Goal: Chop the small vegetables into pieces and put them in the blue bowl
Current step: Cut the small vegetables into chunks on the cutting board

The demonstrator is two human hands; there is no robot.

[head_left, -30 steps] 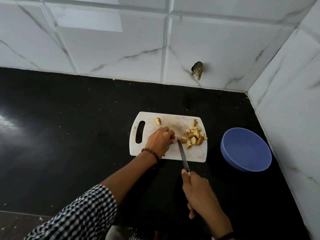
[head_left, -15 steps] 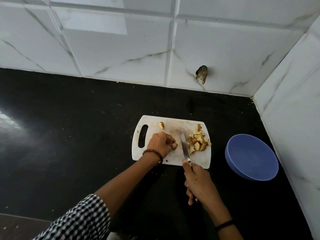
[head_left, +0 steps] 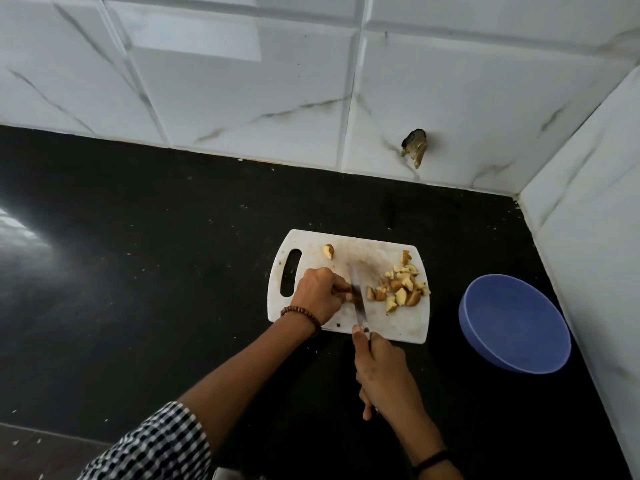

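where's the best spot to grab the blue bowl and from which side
Take the blue bowl by its rim on the side facing the cutting board, thumb inside, fingers under the outer wall. It is open, handleless and looks empty, so the rim is the only hold, and the tiled wall stands close on its right. Probably with the right hand, after setting down the knife.

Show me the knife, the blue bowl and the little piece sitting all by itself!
knife (head_left: 359,304): head view, middle of the blade.
blue bowl (head_left: 512,322): head view, bare inside of the bowl.
lone piece (head_left: 328,251): head view, middle of the piece.
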